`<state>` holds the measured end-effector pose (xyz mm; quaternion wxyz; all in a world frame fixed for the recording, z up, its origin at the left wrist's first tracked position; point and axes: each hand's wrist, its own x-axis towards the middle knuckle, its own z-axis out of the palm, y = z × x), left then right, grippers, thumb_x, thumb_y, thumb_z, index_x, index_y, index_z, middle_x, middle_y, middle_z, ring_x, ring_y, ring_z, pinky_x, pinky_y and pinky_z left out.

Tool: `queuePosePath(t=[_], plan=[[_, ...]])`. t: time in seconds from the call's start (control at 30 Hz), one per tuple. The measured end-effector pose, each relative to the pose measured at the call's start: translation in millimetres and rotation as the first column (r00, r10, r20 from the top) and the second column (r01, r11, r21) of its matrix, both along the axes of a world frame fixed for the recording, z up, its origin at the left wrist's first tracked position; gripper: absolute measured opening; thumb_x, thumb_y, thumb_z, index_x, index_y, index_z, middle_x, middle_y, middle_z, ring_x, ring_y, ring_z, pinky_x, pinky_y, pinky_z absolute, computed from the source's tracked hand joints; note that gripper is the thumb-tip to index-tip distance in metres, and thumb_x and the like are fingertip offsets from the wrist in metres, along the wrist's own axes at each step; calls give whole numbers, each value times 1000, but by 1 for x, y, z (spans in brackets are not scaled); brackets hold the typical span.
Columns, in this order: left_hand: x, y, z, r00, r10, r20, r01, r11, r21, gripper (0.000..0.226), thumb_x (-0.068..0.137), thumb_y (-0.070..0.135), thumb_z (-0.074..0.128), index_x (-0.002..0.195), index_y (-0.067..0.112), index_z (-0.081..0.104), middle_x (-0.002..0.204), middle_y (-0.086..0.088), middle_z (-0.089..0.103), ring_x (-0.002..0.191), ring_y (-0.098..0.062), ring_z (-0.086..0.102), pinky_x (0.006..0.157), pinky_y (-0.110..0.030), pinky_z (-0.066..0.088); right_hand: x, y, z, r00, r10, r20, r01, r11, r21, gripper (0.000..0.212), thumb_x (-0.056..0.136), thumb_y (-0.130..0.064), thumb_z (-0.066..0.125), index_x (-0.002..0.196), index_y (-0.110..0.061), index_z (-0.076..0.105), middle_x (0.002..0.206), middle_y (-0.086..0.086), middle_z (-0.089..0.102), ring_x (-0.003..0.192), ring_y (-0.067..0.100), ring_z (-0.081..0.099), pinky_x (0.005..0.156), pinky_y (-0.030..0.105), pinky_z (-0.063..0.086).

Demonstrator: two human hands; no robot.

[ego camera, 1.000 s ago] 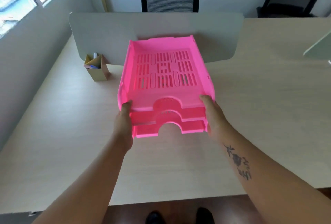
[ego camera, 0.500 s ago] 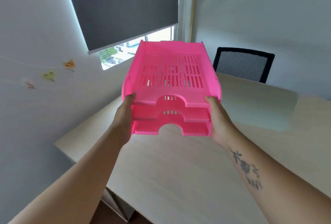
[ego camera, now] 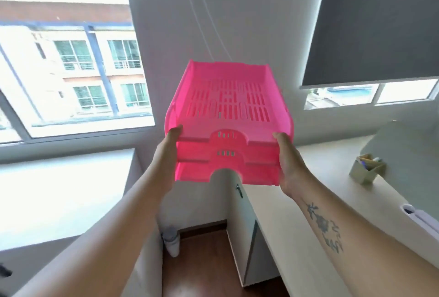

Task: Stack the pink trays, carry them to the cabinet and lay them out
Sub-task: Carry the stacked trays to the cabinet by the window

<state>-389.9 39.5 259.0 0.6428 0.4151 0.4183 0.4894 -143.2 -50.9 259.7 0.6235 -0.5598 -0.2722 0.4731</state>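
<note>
Three pink slotted trays, nested in one stack, hang in the air at the centre of the head view, held roughly level with the notched fronts toward me. My left hand clamps the stack's front left corner, thumb on the top tray's rim. My right hand grips the front right corner the same way. A white cabinet top lies low at the left, under the big window.
The pale desk runs along the right, with a small cardboard pen holder on it. Between desk and cabinet is a strip of wooden floor with a small white bin. Windows fill the left and upper right.
I have turned left with the stack in both hands. The desk slid from under the trays to the right; the corner wall, big window and white cabinet came into view.
</note>
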Motion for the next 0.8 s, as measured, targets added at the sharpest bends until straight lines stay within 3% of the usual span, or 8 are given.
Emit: queuePosePath(t=[0.1, 0.23, 0.33, 0.47, 0.6, 0.8], plan=[[-77, -12, 2, 997, 76, 4, -76, 996, 52, 53, 88, 52, 53, 127, 19, 63, 117, -21, 71, 103, -43, 68, 87, -68, 50, -68, 32, 1, 984, 175, -20, -174, 985, 19, 52, 81, -55, 52, 126, -29, 59, 124, 18, 68, 105, 39, 69, 78, 66, 55], [-163, -37, 6, 971, 240, -17, -240, 970, 40, 55, 84, 53, 55, 127, 19, 64, 119, -20, 70, 105, -45, 67, 88, -72, 47, -153, 61, -4, 940, 336, -55, -334, 942, 44, 58, 78, -56, 57, 128, -26, 58, 120, 17, 71, 97, 37, 72, 67, 52, 60], [-220, -59, 8, 927, 372, -49, -370, 928, 44, 51, 86, 52, 52, 124, 21, 65, 115, -19, 72, 100, -44, 70, 87, -70, 49, -213, 76, -8, 899, 431, -75, -428, 903, 46, 47, 84, -52, 59, 123, -26, 62, 112, 14, 74, 86, 33, 75, 65, 49, 60], [-286, -83, 6, 877, 473, -87, -468, 881, 73, 52, 88, 58, 46, 122, 24, 65, 112, -17, 73, 98, -41, 71, 84, -67, 52, -286, 87, -12, 798, 597, -85, -591, 802, 81, 39, 91, -51, 57, 116, -22, 64, 111, 19, 74, 86, 39, 76, 70, 58, 60], [-339, -92, -1, 822, 558, -109, -554, 830, 67, 53, 86, 63, 46, 120, 27, 65, 110, -15, 74, 97, -39, 72, 82, -66, 53, -348, 98, -21, 744, 664, -73, -657, 747, 98, 54, 88, -55, 60, 126, -16, 61, 116, 24, 71, 95, 48, 72, 78, 71, 53], [-409, -68, -20, 780, 615, -113, -619, 786, 2, 50, 85, 63, 49, 119, 30, 63, 110, -14, 73, 98, -38, 71, 80, -65, 55, -427, 131, -41, 777, 626, -73, -627, 779, 13, 42, 88, -50, 54, 119, -22, 63, 110, 18, 75, 92, 43, 73, 80, 70, 54]])
